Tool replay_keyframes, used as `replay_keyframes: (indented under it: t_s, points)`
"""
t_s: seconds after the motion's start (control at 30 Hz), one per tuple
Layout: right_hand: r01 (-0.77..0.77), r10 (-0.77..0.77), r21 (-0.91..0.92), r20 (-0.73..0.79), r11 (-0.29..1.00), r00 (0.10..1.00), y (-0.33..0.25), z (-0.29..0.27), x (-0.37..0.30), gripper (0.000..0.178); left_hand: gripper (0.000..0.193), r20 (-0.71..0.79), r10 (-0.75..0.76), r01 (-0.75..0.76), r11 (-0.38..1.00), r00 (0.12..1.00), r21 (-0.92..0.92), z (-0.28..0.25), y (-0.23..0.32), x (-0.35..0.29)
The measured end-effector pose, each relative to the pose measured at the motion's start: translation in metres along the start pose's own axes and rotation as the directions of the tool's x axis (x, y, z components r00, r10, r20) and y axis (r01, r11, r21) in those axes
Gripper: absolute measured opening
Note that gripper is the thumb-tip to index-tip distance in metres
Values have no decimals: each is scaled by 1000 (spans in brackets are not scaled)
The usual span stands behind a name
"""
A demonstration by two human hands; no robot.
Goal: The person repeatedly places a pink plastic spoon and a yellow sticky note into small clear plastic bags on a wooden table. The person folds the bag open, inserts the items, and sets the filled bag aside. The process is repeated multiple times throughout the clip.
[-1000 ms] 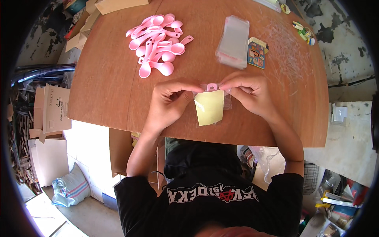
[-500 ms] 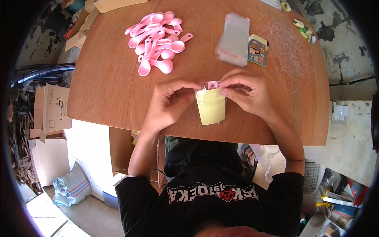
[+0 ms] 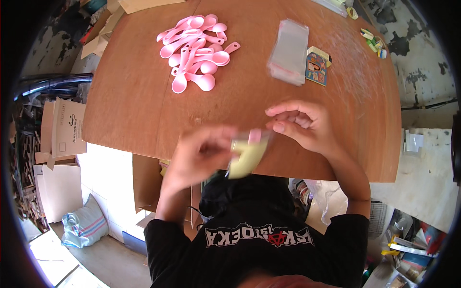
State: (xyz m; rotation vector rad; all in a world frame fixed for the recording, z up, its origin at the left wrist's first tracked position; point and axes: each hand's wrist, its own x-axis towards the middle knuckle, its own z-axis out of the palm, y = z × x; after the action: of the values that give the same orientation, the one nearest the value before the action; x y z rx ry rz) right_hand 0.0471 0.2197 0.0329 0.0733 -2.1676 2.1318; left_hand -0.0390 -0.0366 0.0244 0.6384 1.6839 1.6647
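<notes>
My left hand (image 3: 197,151), smeared by motion, grips a small clear plastic bag by its left side, over the table's near edge. Inside the bag is a yellow card (image 3: 247,158), and the pink end of a spoon handle (image 3: 255,135) sticks up above the card. The bag hangs tilted and blurred. My right hand (image 3: 305,125) is held just right of the bag's top, its fingers bent and parted from the thumb, with nothing seen in them. Farther off, at the left, lies a heap of pink measuring spoons (image 3: 197,50).
A stack of clear plastic bags (image 3: 289,50) lies at the back right, beside a small blue printed box (image 3: 316,69). Thin clear plastic strips (image 3: 357,62) are strewn to their right. Small yellow and green pieces (image 3: 373,43) sit by the table's right edge. Cardboard boxes (image 3: 67,127) stand on the left.
The bag with the yellow card has moved toward me and slightly left in my left hand, tilting. My right hand has let go of its top corner.
</notes>
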Motion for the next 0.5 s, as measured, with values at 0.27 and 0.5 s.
replay_keyframes:
  t_s: [0.27,0.5]
  points:
    - [86,-178,-581,-104,809,978,-2,-53,11,14,30,79,-202,112,783,976,612,-81,-59,-110]
    - [18,-364,-929,-127,370,923,19,-81,70,22,11,-179,-61,155,800,982,579,-53,-42,-93]
